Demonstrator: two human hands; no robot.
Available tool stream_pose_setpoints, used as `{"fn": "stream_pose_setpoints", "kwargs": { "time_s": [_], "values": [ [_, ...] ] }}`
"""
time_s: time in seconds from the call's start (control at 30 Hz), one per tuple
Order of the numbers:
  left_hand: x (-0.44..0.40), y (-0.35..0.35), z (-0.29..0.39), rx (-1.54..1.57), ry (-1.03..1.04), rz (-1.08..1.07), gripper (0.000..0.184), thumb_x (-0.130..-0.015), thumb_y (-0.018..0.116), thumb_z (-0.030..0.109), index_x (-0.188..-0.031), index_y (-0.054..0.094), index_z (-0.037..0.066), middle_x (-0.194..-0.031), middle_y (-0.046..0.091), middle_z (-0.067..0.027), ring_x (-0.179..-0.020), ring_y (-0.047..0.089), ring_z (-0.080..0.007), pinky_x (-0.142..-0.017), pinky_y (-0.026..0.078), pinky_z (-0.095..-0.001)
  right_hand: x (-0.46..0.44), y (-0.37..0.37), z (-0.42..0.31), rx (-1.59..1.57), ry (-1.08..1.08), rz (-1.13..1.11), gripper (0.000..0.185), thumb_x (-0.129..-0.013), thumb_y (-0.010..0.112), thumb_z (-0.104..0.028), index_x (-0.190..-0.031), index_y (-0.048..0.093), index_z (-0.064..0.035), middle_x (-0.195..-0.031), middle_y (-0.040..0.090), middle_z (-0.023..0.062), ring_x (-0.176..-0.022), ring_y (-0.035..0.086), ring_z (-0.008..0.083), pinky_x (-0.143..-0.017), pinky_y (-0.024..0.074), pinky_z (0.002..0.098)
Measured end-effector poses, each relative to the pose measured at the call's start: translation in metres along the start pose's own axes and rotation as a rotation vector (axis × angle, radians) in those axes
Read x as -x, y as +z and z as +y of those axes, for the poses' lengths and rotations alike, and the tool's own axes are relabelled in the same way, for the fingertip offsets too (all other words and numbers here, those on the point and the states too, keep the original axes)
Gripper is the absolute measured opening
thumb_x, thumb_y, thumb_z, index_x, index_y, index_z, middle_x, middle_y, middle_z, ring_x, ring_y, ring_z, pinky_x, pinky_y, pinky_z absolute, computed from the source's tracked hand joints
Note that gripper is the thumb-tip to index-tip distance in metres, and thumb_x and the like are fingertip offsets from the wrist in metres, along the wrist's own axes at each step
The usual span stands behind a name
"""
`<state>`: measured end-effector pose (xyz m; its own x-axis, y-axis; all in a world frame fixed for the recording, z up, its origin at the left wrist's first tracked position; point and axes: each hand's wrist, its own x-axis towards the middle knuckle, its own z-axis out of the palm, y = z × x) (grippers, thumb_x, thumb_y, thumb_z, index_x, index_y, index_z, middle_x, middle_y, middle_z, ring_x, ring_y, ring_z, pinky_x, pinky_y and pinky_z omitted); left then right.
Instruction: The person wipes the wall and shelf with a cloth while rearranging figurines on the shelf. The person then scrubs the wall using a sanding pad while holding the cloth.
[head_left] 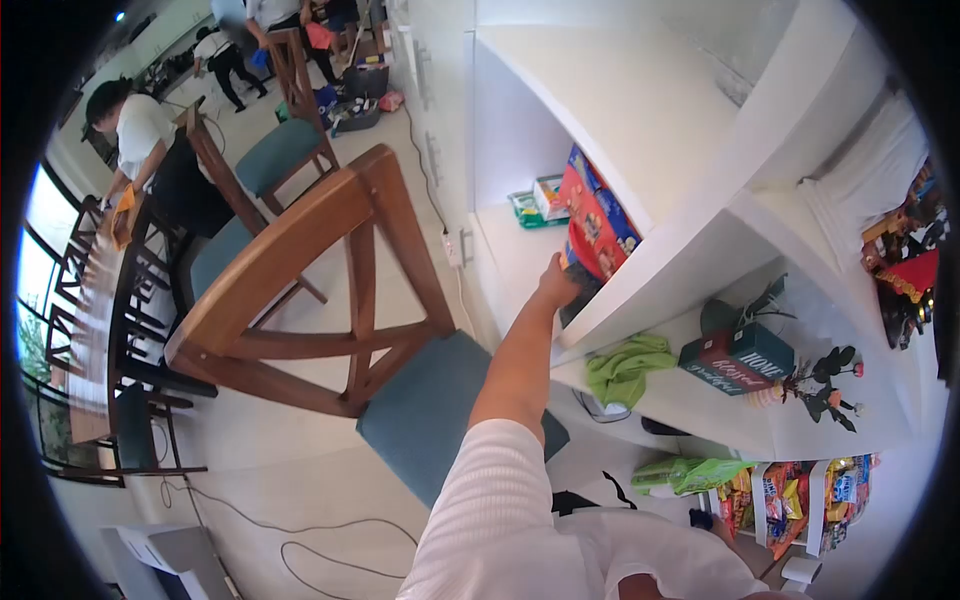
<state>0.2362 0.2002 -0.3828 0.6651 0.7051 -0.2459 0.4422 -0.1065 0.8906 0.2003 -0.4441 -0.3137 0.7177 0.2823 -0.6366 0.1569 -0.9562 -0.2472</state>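
My left hand [557,285] reaches into a white shelf compartment [500,232]. Its fingers close on the edge of a dark package [582,292], partly hidden by the hand. Right beside it stands a red and blue snack package [597,215], tilted against the shelf's side. Deeper in lie a green packet [537,210] and a small white box [550,197]. Low on the right, my right forearm [735,545] shows past my white shirt. At its end is a dark bunched thing [702,519], perhaps cloth; the fingers there are hidden.
A wooden chair [405,330] with a blue seat stands close on the left. The lower shelf bears a green cloth [632,368], a lettered box [735,362] and artificial flowers [832,395]. Snack racks [790,500] stand below. Cables [330,530] cross the floor; a person [140,135] bends over a table.
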Motion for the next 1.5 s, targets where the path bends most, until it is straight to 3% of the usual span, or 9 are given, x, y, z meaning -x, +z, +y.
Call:
{"fn": "stream_pose_setpoints", "kwargs": {
  "time_s": [0.33,0.5,0.57,0.63,0.7,0.83,0.97,1.23,1.5],
  "values": [
    [-0.006,0.024,-0.039,-0.181,0.124,-0.358,0.06,-0.076,0.067,0.031,-0.127,0.047,0.004,-0.103,0.062,-0.0262,-0.098,0.06,-0.0388,-0.086,0.047,-0.0411,-0.01,0.037,-0.01,0.052,-0.046,-0.099,0.049,-0.075,0.069,-0.033,-0.111,0.058,-0.0019,-0.1,0.065,0.0226,-0.095,0.063,0.0367,-0.083,0.0501,0.0414],
    [0.063,-0.033,-0.035,0.127,0.131,0.331,0.035,-0.089,0.055,0.025,-0.112,0.05,-0.001,-0.097,0.062,-0.0265,-0.095,0.058,-0.0429,-0.082,0.046,-0.0468,0.005,0.034,-0.059,0.025,-0.147,0.037,0.048,-0.078,0.067,-0.03,-0.114,0.053,-0.0013,-0.097,0.064,0.023,-0.094,0.063,0.0379,-0.081,0.0496,0.0435],
    [0.085,-0.065,-0.052,0.111,0.002,0.474,0.045,-0.095,0.047,0.027,-0.132,0.039,0.003,-0.119,0.056,-0.0199,-0.106,0.056,-0.0347,-0.084,0.047,-0.0397,0.018,0.036,-0.071,0.005,-0.135,0.104,0.048,-0.079,0.066,-0.027,-0.116,0.051,-0.0003,-0.097,0.064,0.0231,-0.094,0.062,0.038,-0.081,0.0494,0.0434],
    [0.106,-0.084,-0.089,0.496,-0.085,0.568,0.038,-0.094,0.049,0.026,-0.119,0.046,-0.002,-0.111,0.058,-0.0252,-0.1,0.057,-0.0393,-0.085,0.046,-0.0418,0.036,0.041,-0.079,-0.018,-0.111,0.121,0.047,-0.08,0.066,-0.025,-0.116,0.05,0.0006,-0.097,0.064,0.0234,-0.095,0.062,0.0381,-0.081,0.0492,0.0434],
    [0.181,-0.112,-0.061,0.767,-0.223,0.574,0.046,-0.096,0.045,0.028,-0.132,0.038,0.0,-0.126,0.051,-0.02,-0.111,0.052,-0.0325,-0.091,0.044,-0.037,0.056,0.049,-0.085,-0.041,-0.077,0.097,0.047,-0.08,0.066,-0.023,-0.116,0.049,0.0015,-0.098,0.064,0.0237,-0.095,0.062,0.0382,-0.082,0.0489,0.0433],
    [0.286,-0.108,-0.072,0.839,-0.522,0.565,0.05,-0.098,0.039,0.032,-0.138,0.033,0.002,-0.133,0.045,-0.0177,-0.118,0.048,-0.0285,-0.096,0.041,-0.0381,0.04,0.107,-0.009,0.09,0.002,-0.05,0.051,-0.076,0.069,-0.029,-0.114,0.051,-0.0002,-0.098,0.064,0.0245,-0.095,0.062,0.0385,-0.082,0.0491,0.0427],
    [0.355,-0.052,-0.136,0.643,-0.539,0.241,0.055,-0.096,0.041,0.043,-0.133,0.037,0.002,-0.131,0.046,-0.0174,-0.116,0.048,-0.0322,-0.098,0.038,-0.0447,0.058,0.125,0.021,0.06,0.006,-0.014,0.049,-0.074,0.07,-0.031,-0.109,0.054,-0.0011,-0.097,0.065,0.0227,-0.093,0.062,0.0384,-0.081,0.0498,0.0428],
    [0.378,-0.026,-0.07,0.832,-0.568,-0.544,0.045,-0.082,0.07,0.017,-0.118,0.048,0.001,-0.11,0.06,-0.0118,-0.102,0.059,-0.0232,-0.086,0.05,-0.0394,0.047,0.109,0.001,-0.16,-0.107,0.166,0.055,-0.077,0.07,-0.029,-0.12,0.045,-0.0052,-0.102,0.063,0.0233,-0.096,0.062,0.0375,-0.08,0.0503,0.0428],
    [0.373,0.041,0.07,0.747,-0.379,-0.645,0.031,-0.088,0.062,0.014,-0.115,0.05,0.003,-0.105,0.063,-0.0089,-0.097,0.061,-0.0199,-0.083,0.051,-0.0363,0.016,-0.008,0.005,-0.614,-0.207,0.457,0.052,-0.082,0.069,-0.024,-0.126,0.047,-0.0084,-0.106,0.062,0.0173,-0.096,0.061,0.0252,-0.085,0.048,0.0355]
  ]
}}
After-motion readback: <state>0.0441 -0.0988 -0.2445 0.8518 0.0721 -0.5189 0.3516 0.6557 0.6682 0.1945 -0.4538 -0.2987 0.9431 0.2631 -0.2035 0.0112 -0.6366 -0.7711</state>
